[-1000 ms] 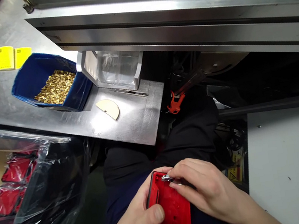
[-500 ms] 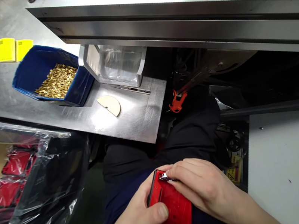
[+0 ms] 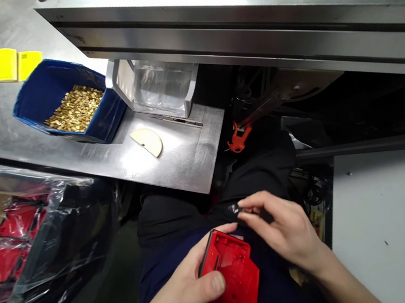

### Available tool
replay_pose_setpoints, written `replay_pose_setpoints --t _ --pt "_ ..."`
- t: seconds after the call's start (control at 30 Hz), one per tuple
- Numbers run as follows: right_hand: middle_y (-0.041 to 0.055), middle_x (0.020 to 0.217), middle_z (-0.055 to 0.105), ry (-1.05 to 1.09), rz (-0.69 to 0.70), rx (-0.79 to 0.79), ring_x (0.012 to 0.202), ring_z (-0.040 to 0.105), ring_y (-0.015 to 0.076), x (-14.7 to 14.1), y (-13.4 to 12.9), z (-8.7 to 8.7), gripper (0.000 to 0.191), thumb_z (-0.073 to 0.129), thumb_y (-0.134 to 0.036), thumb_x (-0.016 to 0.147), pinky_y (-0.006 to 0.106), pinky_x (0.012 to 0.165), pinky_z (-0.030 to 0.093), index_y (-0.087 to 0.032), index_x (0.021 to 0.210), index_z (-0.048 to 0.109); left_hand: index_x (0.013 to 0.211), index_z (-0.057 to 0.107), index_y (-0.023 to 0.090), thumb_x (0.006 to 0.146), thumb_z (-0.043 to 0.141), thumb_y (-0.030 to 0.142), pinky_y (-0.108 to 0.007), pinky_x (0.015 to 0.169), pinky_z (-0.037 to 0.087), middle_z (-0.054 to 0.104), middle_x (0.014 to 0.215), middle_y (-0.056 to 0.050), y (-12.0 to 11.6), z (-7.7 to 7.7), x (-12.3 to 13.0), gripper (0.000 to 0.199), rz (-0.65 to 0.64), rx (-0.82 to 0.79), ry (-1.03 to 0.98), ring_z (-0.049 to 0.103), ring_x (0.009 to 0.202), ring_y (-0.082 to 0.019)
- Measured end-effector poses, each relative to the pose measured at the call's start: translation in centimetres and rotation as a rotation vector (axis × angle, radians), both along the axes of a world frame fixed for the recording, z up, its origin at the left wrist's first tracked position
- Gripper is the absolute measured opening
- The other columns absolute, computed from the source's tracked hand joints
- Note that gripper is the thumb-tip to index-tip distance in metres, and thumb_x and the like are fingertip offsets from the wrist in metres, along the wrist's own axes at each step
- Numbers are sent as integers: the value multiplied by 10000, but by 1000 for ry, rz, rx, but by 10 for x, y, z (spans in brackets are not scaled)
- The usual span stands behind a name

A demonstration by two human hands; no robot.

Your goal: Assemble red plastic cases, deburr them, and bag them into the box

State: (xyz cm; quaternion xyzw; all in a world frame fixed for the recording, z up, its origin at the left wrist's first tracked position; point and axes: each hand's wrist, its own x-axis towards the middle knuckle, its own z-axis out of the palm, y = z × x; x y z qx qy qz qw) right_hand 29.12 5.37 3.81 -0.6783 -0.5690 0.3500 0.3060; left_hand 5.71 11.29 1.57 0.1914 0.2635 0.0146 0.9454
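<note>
My left hand [image 3: 198, 285] is wrapped round a red plastic housing [image 3: 243, 286], its thumb lying over the near rim. The housing is an open shell with its hollow side up, a dark strip along its left edge and small holes inside. To the upper right of it, my right hand [image 3: 281, 226] pinches a small shiny metal piece with a dark part [image 3: 235, 208] between thumb and fingertips. The piece is small and blurred, so its kind is unclear. It is apart from the housing, above the dark trousers [image 3: 181, 208].
On the metal bench [image 3: 186, 169] stand a blue bin [image 3: 39, 93] of small brass parts and a grey bin [image 3: 188, 95] lined with clear plastic. A cream half-disc [image 3: 149, 142] lies in front. Bagged red pieces [image 3: 2, 260] are lower left, a white surface [image 3: 397, 218] right.
My right hand has drawn the small metal piece up and right, out of the housing's top corner. The inside of the housing shows more. My left hand keeps its hold.
</note>
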Motion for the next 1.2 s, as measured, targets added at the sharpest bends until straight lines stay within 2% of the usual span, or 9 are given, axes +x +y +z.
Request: replay_pose_setpoints --t 0.1,0.2,0.37,0.53,0.7,0.8,0.97,1.07,1.2 --pt "2 852 698 16 -196 -72 740 671 156 2 10 -19 116 670 -291 974 259 695 553 -236 1076 668 1543 438 282 798 786 629 -487 1062 456 614 1429 -145 -2 -3 -3 893 11 -60 -9 609 1275 -376" --pt "12 901 725 94 -251 -158 763 690 163 -4 24 -41 178 681 -307 946 270 714 562 -230 1104 650 1548 432 275 794 786 632 -487 1060 461 625 1427 -153 -4 -4 -6 907 21 -61 -22 625 1259 -369" --pt "1 924 710 107 -165 -166 786 688 162 -20 52 -72 95 644 -273 959 284 753 553 -236 1045 633 1537 452 269 802 785 611 -514 1070 457 618 1444 -164 -9 -5 -12 877 76 -86 -30 621 1275 -380" --pt "57 1093 647 -159 -86 16 1056 632 213 -38 88 -97 134 676 -302 967 313 960 508 -237 1083 662 1559 408 244 845 725 637 -544 1048 465 611 1451 -224 -13 -7 -15 875 179 -217 -82 689 1181 -380" --pt "78 1115 646 -303 -32 8 1105 592 258 -54 125 -124 215 686 -371 975 369 1026 465 -228 1132 656 1579 350 200 880 674 654 -480 1031 475 644 1396 -259 -14 -7 -17 894 337 -288 -129 706 1159 -353" --pt "101 1120 642 -367 -16 -16 1098 578 298 -58 134 -128 259 695 -401 967 427 1013 456 -219 1147 659 1614 270 183 880 667 663 -493 1034 469 646 1383 -263 -12 -9 -21 963 393 -253 -110 698 1161 -368" --pt "116 1185 639 -414 12 -23 1125 570 276 -64 150 -117 265 553 -386 1050 394 996 456 -198 1223 624 1626 235 203 915 583 696 -569 1029 471 639 1391 -252 -6 -17 -28 932 481 -273 -103 698 1150 -398" --pt "128 1251 632 -427 51 -21 1164 557 279 -81 180 -111 290 533 -361 1062 399 1034 429 -192 1288 597 1609 289 184 958 515 681 -570 987 504 658 1362 -252 -1 -19 -32 849 528 -279 -82 715 1115 -400" --pt "197 1304 593 -426 64 -49 1216 512 327 -111 221 -110 466 676 -307 979 458 1075 391 -125 1381 530 1591 342 175 992 447 665 -550 962 526 677 1340 -256 3 -18 -39 781 568 -283 -53 727 1091 -402"
